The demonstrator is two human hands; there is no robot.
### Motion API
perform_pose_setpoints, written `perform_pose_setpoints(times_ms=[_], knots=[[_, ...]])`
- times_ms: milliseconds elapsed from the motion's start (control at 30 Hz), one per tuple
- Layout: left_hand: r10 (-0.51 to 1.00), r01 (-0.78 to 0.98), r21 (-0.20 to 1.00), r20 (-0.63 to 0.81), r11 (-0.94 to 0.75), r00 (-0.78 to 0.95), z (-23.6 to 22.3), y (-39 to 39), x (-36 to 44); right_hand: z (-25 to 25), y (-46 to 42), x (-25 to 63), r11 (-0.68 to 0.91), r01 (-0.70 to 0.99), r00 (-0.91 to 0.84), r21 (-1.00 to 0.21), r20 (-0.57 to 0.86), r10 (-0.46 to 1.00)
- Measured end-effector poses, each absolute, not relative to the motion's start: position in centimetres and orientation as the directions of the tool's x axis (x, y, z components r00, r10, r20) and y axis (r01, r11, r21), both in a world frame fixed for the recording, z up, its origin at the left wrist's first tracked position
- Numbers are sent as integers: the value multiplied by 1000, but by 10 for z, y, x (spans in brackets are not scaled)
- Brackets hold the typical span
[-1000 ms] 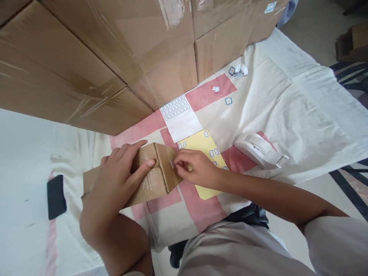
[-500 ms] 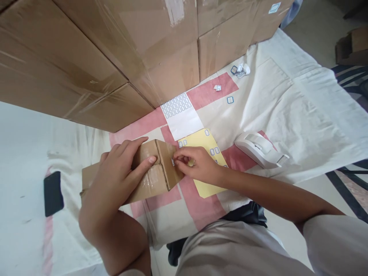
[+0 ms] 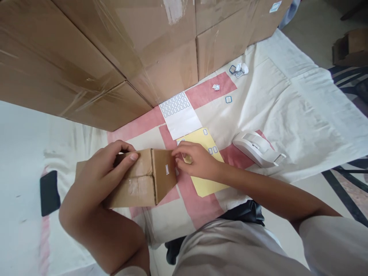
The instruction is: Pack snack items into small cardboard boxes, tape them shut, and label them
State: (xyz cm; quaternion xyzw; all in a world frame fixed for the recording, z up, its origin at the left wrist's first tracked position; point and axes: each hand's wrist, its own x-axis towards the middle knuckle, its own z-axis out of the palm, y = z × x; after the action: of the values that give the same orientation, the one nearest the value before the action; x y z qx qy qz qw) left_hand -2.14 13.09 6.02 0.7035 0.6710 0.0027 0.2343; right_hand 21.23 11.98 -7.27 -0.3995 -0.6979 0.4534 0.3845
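Observation:
A small cardboard box lies on the cloth, with clear tape across its top seam. My left hand grips it from above, the thumb on the top face and the fingers bent over the far side. On the box's right end sits a small white label with a dark border. My right hand is close to that end's far edge, fingers curved and a gap between thumb and forefinger; nothing shows in it. Under the right hand lies a yellow sheet bearing a few stickers, partly hidden.
Large taped cartons form a wall at the back. A white sheet of printed labels lies before them. To the right is a white tape dispenser; farther back are paper scraps. A black phone lies at left.
The box has shifted left and turned slightly with my left hand. My right fingers have come off the label, which now shows fully, and moved to the far edge.

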Motion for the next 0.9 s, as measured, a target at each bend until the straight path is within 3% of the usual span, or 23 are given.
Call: perform_pose_setpoints(times_ms=[133, 300, 533, 767, 900], knots=[[931, 900, 432, -351, 63, 103, 62, 130, -35, -72, 118, 212, 411, 439, -589, -799, 89, 803], [931, 878, 478, -336, 34, 146, 63, 128, -48, -76, 109, 207, 580, 534, -691, -615, 77, 718], [990, 804, 593, -130, 39, 49, 63, 120, -76, -77, 97, 198, 587, 464, -738, -664, 77, 670], [995, 708, 707, -72, 4, 67, 58, 115, -92, -83, 83, 182, 526, 437, -715, -730, 74, 696], [997, 695, 719, -63, 13, 46, 60, 115, -89, -88, 86, 185, 537, 468, -668, -702, 118, 735]])
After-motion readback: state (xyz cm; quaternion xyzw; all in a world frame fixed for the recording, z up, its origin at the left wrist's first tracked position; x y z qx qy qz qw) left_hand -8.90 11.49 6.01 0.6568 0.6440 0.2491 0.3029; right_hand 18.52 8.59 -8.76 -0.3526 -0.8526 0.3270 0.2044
